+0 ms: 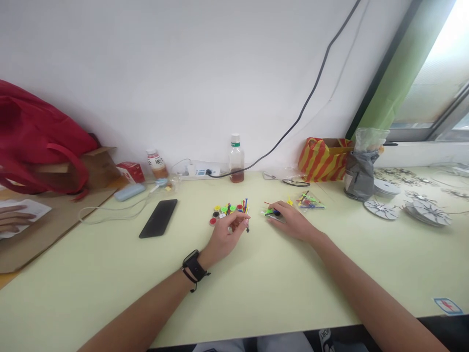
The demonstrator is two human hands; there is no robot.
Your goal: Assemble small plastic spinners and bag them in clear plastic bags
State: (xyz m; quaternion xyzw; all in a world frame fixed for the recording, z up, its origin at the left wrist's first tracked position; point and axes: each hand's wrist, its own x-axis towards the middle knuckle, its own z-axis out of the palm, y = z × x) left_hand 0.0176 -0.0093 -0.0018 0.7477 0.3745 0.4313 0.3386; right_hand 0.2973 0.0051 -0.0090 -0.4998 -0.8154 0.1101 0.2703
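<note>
My left hand (225, 237), with a black watch (195, 264) on its wrist, is closed in a pinch around thin coloured plastic sticks (246, 205). One dark-tipped stick pokes out past the fingertips. Just beyond that hand lies a cluster of small round plastic pieces (217, 209) in yellow, green, black, white and red, partly covered by it. To the right, the curled fingers of my right hand (291, 222) are on small plastic pieces (268, 212), green and dark blue ones among them. The fingers hide most of these. Beyond it rests a clear bag (310, 200) of coloured plastic pieces.
A black phone (159, 218) lies left of my hands. By the wall stand a tea bottle (236, 159), a power strip (203, 170) and a striped bag (324, 161). Slotted discs (381, 209) lie at the right. Another person's hand (12, 217) shows at far left.
</note>
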